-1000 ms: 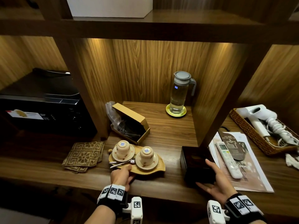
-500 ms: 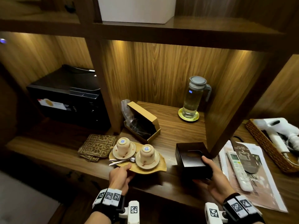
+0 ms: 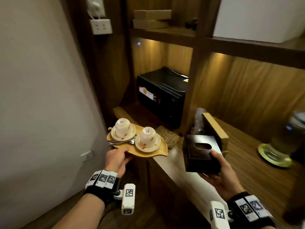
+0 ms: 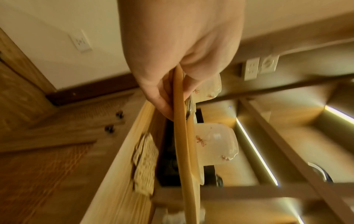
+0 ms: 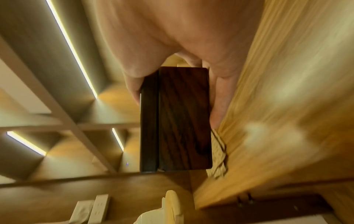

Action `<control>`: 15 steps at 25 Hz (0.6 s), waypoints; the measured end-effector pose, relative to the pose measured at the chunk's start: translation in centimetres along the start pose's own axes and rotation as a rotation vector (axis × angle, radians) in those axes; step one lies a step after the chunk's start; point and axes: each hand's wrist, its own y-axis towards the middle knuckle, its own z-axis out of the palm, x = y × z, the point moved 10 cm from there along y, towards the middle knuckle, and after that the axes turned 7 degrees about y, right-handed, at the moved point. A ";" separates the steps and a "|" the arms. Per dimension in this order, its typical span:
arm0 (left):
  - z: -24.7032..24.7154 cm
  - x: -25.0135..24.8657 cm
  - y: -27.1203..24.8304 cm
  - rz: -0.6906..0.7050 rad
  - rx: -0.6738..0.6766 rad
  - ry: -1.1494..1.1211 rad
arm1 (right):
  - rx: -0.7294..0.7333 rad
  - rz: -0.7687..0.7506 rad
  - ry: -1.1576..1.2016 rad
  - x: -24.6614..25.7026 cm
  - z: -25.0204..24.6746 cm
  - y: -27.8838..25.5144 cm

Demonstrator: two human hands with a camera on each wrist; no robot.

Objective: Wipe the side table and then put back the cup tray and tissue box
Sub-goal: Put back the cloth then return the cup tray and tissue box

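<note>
A leaf-shaped wooden cup tray [image 3: 145, 152] carries two upturned cups on saucers [image 3: 147, 138] and spoons. My left hand [image 3: 118, 158] grips its near edge, thumb on top, and holds it in the air left of the shelf. In the left wrist view the tray [image 4: 181, 136] runs edge-on between thumb and fingers [image 4: 161, 100]. My right hand [image 3: 217, 167] holds the dark wooden tissue box [image 3: 200, 152] from below, thumb on its top, above the shelf's front edge. The right wrist view has the box [image 5: 182, 119] clamped between thumb and fingers.
A folded patterned cloth [image 3: 168, 136] lies on the wooden shelf [image 3: 247, 166] by a black appliance [image 3: 160, 96]. An open cardboard box [image 3: 214, 126] and a water jug on a yellow coaster [image 3: 274, 156] stand further right. A white wall [image 3: 41, 96] closes the left side.
Both hands have lifted the tray and the tissue box off the shelf and carried them leftward. My head has turned left, so the wall now fills the left of the view.
</note>
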 end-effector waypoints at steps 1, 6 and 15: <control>-2.2 -1.0 0.0 0.019 -0.028 -0.012 | 0.035 0.004 -0.011 -0.5 2.3 0.2; -18.2 -5.9 -0.9 0.084 -0.244 -0.179 | 0.255 0.111 -0.151 -6.5 17.1 -0.4; -46.5 -13.3 -6.3 0.230 -0.597 -0.354 | 0.551 0.314 -0.261 -25.4 45.1 -8.4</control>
